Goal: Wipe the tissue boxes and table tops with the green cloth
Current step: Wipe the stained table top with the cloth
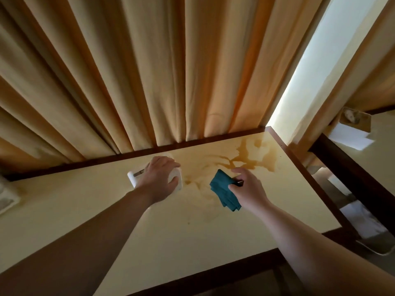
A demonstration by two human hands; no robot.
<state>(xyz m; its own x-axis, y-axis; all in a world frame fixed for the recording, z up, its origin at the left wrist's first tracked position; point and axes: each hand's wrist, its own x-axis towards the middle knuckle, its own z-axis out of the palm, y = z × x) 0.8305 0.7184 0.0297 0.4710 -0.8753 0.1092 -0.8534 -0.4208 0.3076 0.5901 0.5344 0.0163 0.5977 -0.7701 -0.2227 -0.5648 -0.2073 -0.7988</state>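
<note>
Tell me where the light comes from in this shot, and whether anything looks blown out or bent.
Head view: daylight enters through the curtain gap, which is overexposed; the wide lens fans the curtains outward; the table top is evenly lit, and the brown stain stays clear.

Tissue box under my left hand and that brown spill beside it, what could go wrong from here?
1. The brown spill reaches close to the tissue box; wiping toward it may smear liquid onto the box.
2. The green cloth is bunched in the right hand, so it might spread the spill rather than soak it up.
3. The spill lies near the table edge and could get pushed off.
</note>
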